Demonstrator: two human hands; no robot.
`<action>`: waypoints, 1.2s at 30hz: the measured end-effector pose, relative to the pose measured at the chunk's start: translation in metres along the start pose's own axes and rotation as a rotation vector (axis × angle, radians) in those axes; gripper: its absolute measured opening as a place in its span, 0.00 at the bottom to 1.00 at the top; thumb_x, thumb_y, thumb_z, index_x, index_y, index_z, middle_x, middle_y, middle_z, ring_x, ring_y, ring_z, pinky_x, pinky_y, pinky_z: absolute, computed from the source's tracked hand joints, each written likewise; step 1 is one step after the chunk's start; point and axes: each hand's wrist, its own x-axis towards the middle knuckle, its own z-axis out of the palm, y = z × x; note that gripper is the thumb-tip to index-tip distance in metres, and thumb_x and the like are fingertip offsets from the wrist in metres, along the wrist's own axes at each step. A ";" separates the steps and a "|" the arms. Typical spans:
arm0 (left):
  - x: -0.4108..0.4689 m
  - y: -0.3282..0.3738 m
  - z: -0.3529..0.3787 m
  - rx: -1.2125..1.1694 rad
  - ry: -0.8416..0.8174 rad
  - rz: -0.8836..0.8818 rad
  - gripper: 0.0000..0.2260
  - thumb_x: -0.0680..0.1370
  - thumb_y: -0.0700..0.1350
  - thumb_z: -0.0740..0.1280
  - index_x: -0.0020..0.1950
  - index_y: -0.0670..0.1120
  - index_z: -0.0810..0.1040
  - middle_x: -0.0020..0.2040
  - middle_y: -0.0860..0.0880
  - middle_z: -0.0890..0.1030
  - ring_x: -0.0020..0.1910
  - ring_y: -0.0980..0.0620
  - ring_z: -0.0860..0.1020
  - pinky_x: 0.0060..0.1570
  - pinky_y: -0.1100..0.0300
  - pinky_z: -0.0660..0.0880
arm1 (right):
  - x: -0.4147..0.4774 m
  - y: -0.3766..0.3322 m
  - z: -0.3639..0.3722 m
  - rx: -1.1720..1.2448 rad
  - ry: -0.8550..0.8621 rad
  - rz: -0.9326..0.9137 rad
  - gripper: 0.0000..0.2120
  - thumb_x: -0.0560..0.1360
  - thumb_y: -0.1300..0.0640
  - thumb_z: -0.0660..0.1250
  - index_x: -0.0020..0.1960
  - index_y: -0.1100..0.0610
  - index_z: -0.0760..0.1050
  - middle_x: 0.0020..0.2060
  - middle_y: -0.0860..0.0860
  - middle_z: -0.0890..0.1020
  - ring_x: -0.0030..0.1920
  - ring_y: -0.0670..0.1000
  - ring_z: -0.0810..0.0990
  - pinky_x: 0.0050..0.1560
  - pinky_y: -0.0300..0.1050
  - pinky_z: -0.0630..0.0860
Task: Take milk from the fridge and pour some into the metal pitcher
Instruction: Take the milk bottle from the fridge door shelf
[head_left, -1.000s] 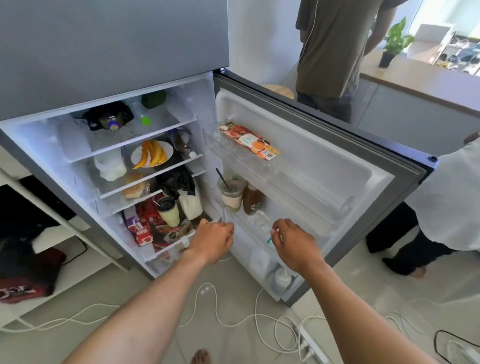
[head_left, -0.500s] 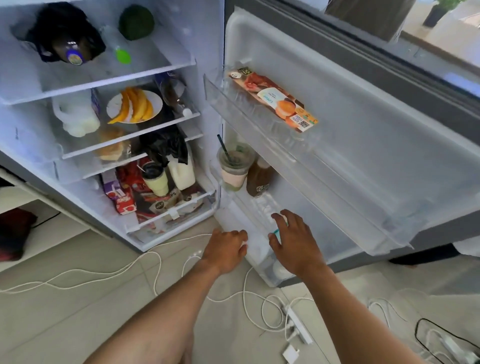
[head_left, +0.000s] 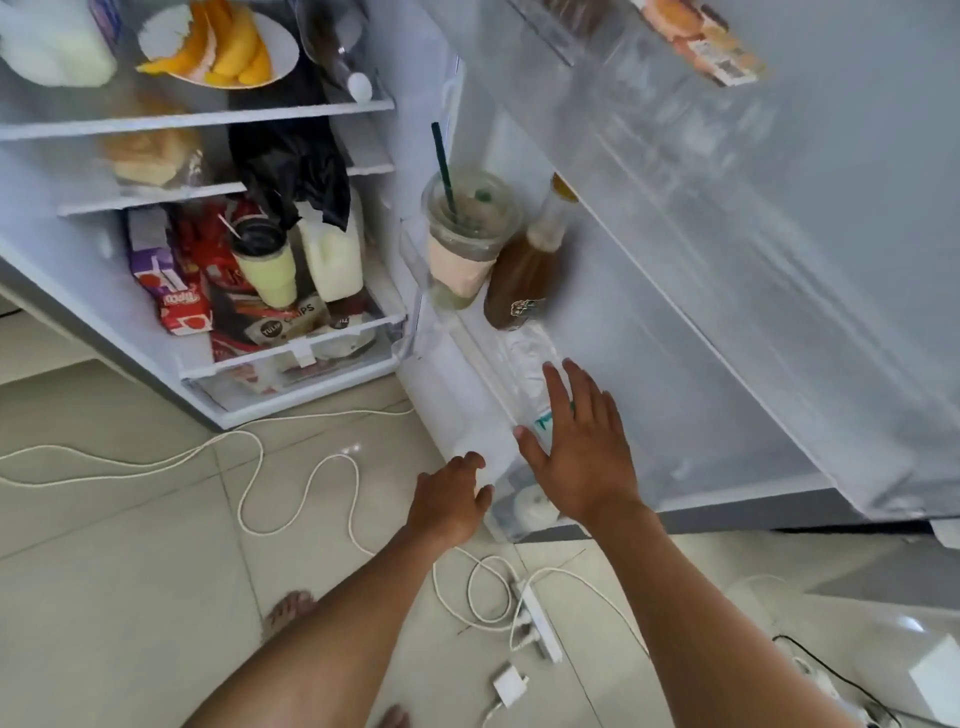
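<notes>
The fridge stands open and I look down into its lower part. A white milk jug (head_left: 332, 260) sits on the bottom shelf under a black bag, and a second white jug (head_left: 54, 49) shows at the top left. My right hand (head_left: 582, 441) is spread flat over the lower door bin (head_left: 467, 415), above a clear bottle with a teal mark (head_left: 530, 364). My left hand (head_left: 449, 499) rests against the bin's front corner, fingers loosely curled, holding nothing. The metal pitcher is not in view.
An iced drink cup with a straw (head_left: 467, 234) and a brown bottle (head_left: 524, 280) stand in the door shelf. Snack packs (head_left: 171, 280) and a lidded cup (head_left: 265, 265) crowd the bottom shelf. White cables and a power strip (head_left: 535, 618) lie on the tiled floor.
The view has dropped and closed in on the lower fridge. My right hand has opened flat over the door bin; my left hand has slid down to the bin's corner.
</notes>
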 end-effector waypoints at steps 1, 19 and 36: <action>0.005 -0.001 0.008 -0.027 -0.003 -0.026 0.16 0.82 0.53 0.59 0.69 0.51 0.67 0.65 0.49 0.77 0.62 0.47 0.78 0.60 0.52 0.69 | 0.000 0.000 0.002 0.007 0.026 0.000 0.34 0.78 0.38 0.55 0.79 0.53 0.54 0.77 0.55 0.59 0.76 0.57 0.59 0.74 0.55 0.57; 0.067 -0.001 0.085 -0.453 0.000 -0.258 0.26 0.80 0.59 0.62 0.73 0.47 0.68 0.71 0.44 0.73 0.69 0.41 0.72 0.65 0.51 0.70 | -0.002 0.001 0.013 0.059 0.134 -0.012 0.32 0.78 0.42 0.59 0.78 0.47 0.53 0.78 0.48 0.56 0.76 0.50 0.58 0.69 0.50 0.66; 0.044 -0.017 0.049 -0.685 0.418 -0.248 0.18 0.82 0.57 0.62 0.48 0.42 0.77 0.45 0.50 0.86 0.50 0.42 0.81 0.54 0.51 0.75 | -0.006 -0.011 0.012 0.021 0.074 0.017 0.33 0.79 0.38 0.55 0.79 0.46 0.47 0.79 0.48 0.52 0.78 0.51 0.54 0.72 0.48 0.61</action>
